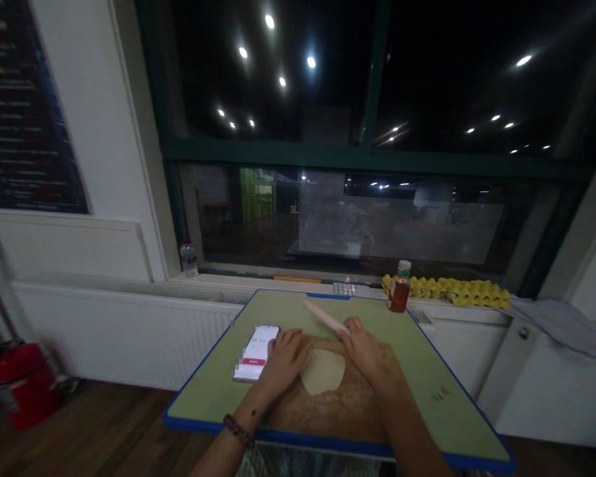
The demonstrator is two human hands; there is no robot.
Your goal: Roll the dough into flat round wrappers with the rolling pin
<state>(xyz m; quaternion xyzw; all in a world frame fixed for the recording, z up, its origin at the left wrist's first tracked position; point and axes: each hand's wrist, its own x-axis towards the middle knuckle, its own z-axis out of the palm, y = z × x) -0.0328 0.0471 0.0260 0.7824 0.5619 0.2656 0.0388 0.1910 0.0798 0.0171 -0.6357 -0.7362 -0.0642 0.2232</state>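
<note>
A flat, roundish sheet of dough [322, 372] lies on a brown wooden board [328, 419]. Wrapped around the near end of a pale rolling pin [324, 315] are the fingers of my right hand [361, 344], at the board's far right side. The pin slants away to the left, beyond the dough. My left hand [287, 358] rests palm down with its fingers extended, at the dough's left edge; whether it touches the dough I cannot tell. Just left of that hand lies a phone [251, 354] with a lit screen, partly covered by it.
The light green table [432, 384] has a blue rim. A bottle of reddish-brown liquid [400, 288] stands at its far right corner. Behind are yellow egg trays [457, 291], a grey cloth [566, 324] and a clear bottle [189, 260] on the sill. A red bucket [22, 384] stands left.
</note>
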